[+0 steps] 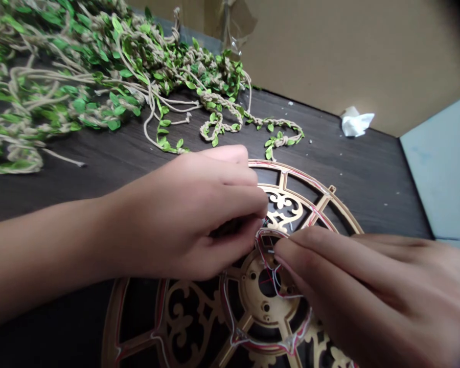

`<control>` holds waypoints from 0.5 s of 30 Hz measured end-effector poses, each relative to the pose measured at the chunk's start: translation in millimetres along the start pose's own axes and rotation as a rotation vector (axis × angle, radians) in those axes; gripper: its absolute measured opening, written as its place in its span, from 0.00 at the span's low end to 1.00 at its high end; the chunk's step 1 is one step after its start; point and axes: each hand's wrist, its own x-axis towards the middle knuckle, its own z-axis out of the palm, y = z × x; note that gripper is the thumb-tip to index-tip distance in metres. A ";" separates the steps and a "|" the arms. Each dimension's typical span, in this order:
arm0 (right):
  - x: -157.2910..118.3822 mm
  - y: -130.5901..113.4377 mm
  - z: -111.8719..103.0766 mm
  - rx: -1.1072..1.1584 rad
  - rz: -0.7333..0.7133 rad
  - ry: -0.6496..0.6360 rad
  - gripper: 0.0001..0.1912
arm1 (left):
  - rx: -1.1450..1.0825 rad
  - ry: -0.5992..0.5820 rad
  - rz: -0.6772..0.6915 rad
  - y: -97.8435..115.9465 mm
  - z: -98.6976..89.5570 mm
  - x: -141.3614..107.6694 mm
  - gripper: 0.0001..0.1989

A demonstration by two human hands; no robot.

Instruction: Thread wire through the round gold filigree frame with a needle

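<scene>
A round gold-coloured openwork frame with spokes and scroll patterns lies under both of my hands. Thin red and white wires run along its rings and spokes. Near the hub, a small loop of these wires rises between my fingertips. My left hand is closed over the upper left of the frame, thumb and fingers pinched at the loop's left end. From the right, my right hand pinches the loop's other side with thumb and forefinger. The exact grip points are partly hidden by the fingers.
A heap of braided beige cord with green leaves spreads over the back left of the dark wooden table. A crumpled white tissue sits at the back right. Cardboard stands behind, and a pale panel on the right.
</scene>
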 end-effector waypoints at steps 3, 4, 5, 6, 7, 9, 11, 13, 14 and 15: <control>-1.0 -2.3 -0.1 0.003 0.012 0.016 0.05 | 0.008 0.002 0.007 0.0 -0.4 -0.7 0.10; -2.1 -1.6 0.7 -0.007 0.009 0.007 0.06 | 0.010 0.003 0.012 -0.3 -0.3 -1.1 0.10; -3.4 -0.3 2.0 -0.023 0.005 0.000 0.06 | 0.008 0.006 0.019 -0.7 -0.1 -1.5 0.10; -4.7 1.4 3.7 -0.036 -0.007 0.003 0.07 | 0.002 0.010 0.028 -1.1 0.2 -1.8 0.09; -5.9 3.3 5.4 -0.042 -0.021 0.013 0.08 | -0.004 0.015 0.033 -1.4 0.6 -2.1 0.09; -7.3 6.3 8.4 -0.042 -0.022 0.019 0.08 | -0.009 0.015 0.040 -2.0 1.5 -2.3 0.08; -6.6 7.0 9.3 -0.031 0.008 -0.019 0.07 | 0.003 0.012 0.042 -2.2 2.4 -2.2 0.08; -4.3 5.8 7.9 -0.014 0.038 -0.068 0.04 | 0.013 0.022 0.046 -2.3 2.7 -2.0 0.09; -3.0 5.0 6.9 -0.010 0.055 -0.070 0.03 | 0.012 0.028 0.046 -2.3 2.7 -1.9 0.08; -1.9 4.5 5.8 0.001 0.054 -0.076 0.02 | 0.009 0.029 0.042 -2.3 2.4 -1.7 0.08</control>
